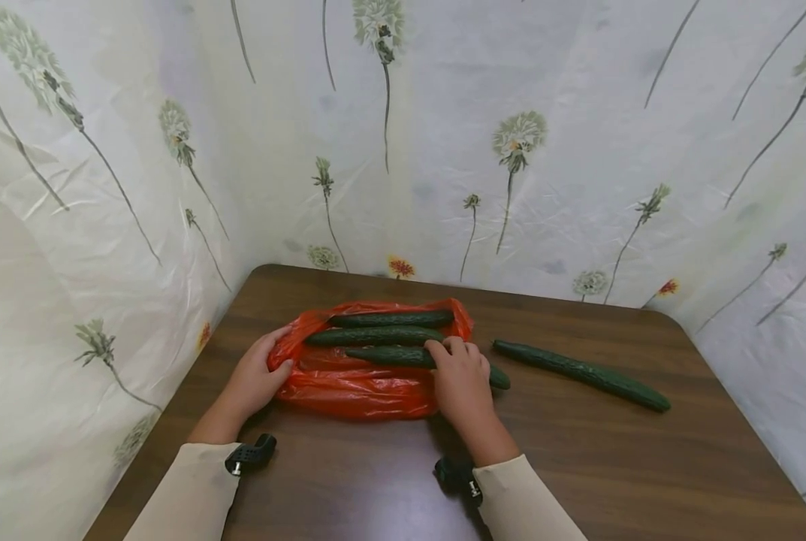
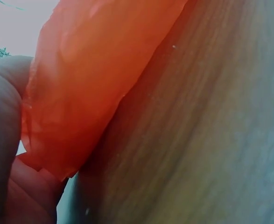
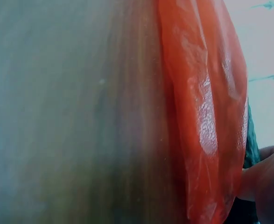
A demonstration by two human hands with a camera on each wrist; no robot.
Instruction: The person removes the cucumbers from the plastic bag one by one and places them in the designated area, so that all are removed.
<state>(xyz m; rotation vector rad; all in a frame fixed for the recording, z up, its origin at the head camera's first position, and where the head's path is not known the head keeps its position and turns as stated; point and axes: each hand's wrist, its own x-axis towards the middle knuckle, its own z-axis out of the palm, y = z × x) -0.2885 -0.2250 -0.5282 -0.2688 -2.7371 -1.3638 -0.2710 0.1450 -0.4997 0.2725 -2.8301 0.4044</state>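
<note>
Pale sleeves (image 1: 185, 492) nearest. Front cucumber (image 1: 392, 356) lies left to right across the red bag (image 1: 369, 394), right end jutting past it; right hand (image 1: 462, 376) curled round it toward that end, left hand (image 1: 255, 378) beyond its other tip, pinching the bag's edge. Two more cucumbers (image 1: 375, 336) close behind. Loose cucumber (image 1: 584, 371) apart, rightward, on the counter (image 1: 348, 473).

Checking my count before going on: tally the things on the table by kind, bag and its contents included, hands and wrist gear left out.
Cucumbers: 4
Red plastic bag: 1
Total: 5
</note>
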